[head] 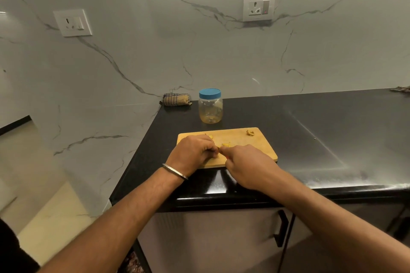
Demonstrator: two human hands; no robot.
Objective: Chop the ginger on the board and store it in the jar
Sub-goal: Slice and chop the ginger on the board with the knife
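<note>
Both hands meet low in the middle of the frame, over the board [261, 139]. The left hand [192, 153] has its fingers curled on something hidden, maybe ginger [226, 144]. The right hand [246, 166] has its fingers curled too, on what I cannot tell. If it is a knife, it could nick the close fingers. The jar [210, 108] has its lid on.

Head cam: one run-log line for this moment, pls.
phase: chopping | left hand: curled, contents hidden | right hand: curled, contents hidden | ginger: on board | jar: lid on, behind board

The board [264, 146] lies on the table [310, 131] near its front edge; the jar [210, 106] stands just behind it, a folded cloth [176, 99] farther back left.
</note>
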